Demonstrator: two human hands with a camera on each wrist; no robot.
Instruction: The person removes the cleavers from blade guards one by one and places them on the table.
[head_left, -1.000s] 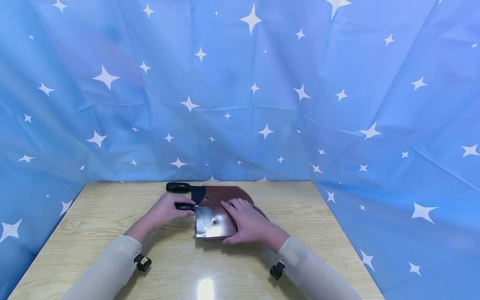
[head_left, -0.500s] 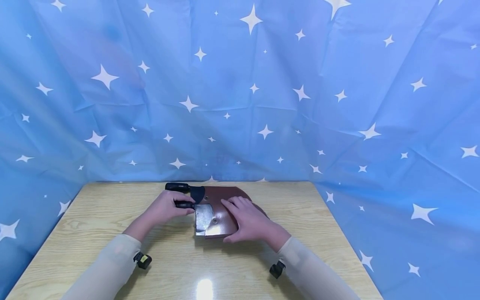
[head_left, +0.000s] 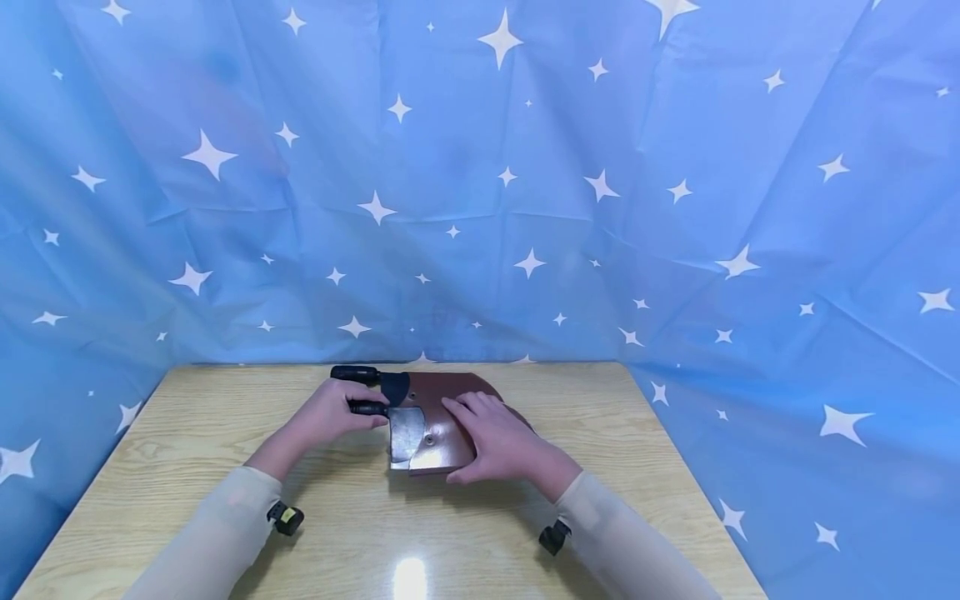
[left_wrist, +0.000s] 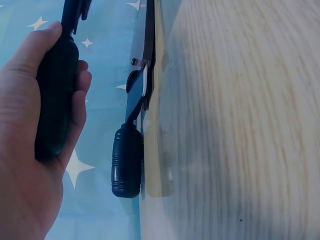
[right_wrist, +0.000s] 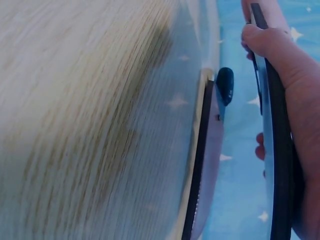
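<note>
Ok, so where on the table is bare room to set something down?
Bare tabletop lies left of the left hand, right of the right hand, and between the sleeves. Crowded: the back middle, where a black-handled brown tool lies and both hands hold another.

Head view bright and evenly lit, compact white glare on the near table point(head_left: 465, 533), soft shadows beside both sleeves point(head_left: 213, 533), sheen across the brown panel point(head_left: 448, 446), wrist views hazy and softer, black handle point(left_wrist: 56, 95) deeply shaded.
</note>
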